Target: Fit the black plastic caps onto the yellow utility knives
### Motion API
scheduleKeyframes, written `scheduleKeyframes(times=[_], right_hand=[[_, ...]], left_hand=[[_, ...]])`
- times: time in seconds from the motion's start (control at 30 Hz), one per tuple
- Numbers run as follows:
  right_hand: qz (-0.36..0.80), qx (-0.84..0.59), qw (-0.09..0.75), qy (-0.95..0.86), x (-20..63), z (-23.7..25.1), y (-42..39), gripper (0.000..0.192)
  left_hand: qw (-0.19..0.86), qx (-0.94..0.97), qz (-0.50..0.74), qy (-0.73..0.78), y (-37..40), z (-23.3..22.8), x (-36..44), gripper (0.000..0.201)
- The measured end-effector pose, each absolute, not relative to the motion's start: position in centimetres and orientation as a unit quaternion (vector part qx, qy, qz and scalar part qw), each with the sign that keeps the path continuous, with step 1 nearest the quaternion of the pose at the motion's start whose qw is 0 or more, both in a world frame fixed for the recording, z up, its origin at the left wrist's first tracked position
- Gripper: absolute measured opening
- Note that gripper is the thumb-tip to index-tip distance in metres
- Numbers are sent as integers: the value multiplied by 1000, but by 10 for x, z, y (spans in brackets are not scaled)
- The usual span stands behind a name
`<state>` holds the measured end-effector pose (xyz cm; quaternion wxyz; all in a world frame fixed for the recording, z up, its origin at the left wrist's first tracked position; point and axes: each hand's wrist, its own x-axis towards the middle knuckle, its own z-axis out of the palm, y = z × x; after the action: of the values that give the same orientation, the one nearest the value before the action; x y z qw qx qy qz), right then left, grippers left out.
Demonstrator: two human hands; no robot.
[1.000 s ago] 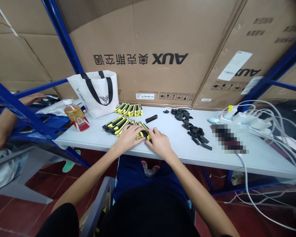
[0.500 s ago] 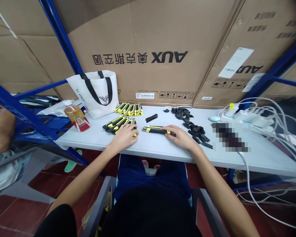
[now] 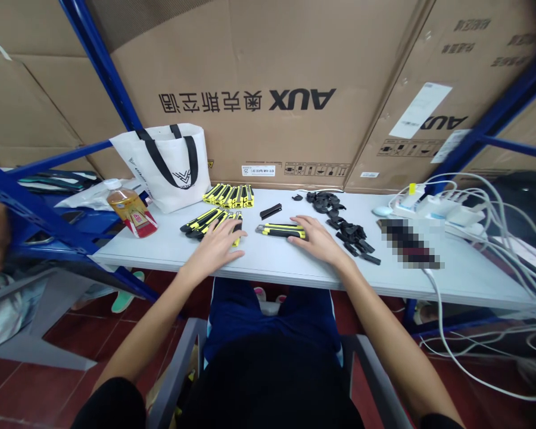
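Observation:
My left hand [image 3: 215,247] rests on the near pile of black-and-yellow utility knives [image 3: 201,223], its fingers spread and its thumb held apart on the white tabletop. The fingertips cover part of that pile. My right hand [image 3: 318,241] has its thumb and fingers around the right end of a single utility knife [image 3: 277,230], which lies flat with its metal tip to the left. Behind this knife is a slim black plastic piece [image 3: 270,211]. A row of yellow-and-black knife bodies [image 3: 230,195] sits farther back.
Small black plastic parts [image 3: 351,235] are heaped right of my right hand. A white tote bag [image 3: 174,170] and a drink bottle [image 3: 131,210] stand at the left. Power strips with white cables [image 3: 446,208] fill the right end. Cardboard boxes [image 3: 232,53] rise behind the table [image 3: 268,262].
My left hand has loosened, its thumb and fingers spreading apart over the pile. My right hand stays at the knife's end, its fingers slightly shifted. The whole view has moved a little.

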<state>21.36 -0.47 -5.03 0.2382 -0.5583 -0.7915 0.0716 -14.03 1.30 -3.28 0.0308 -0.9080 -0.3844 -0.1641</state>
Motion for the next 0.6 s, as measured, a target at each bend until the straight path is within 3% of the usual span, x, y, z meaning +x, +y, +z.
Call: scheduleKeyframes(times=[0.17, 0.4, 0.6], right_hand=[[103, -516, 218, -822, 207, -43, 4, 56], [87, -494, 229, -834, 204, -42, 17, 46], [98, -492, 245, -830, 205, -48, 30, 47]], left_hand=[[-14, -930, -130, -344, 43, -14, -183, 70], [-39, -947, -114, -297, 71, -29, -185, 57], [-13, -936, -124, -329, 73, -43, -180, 59]])
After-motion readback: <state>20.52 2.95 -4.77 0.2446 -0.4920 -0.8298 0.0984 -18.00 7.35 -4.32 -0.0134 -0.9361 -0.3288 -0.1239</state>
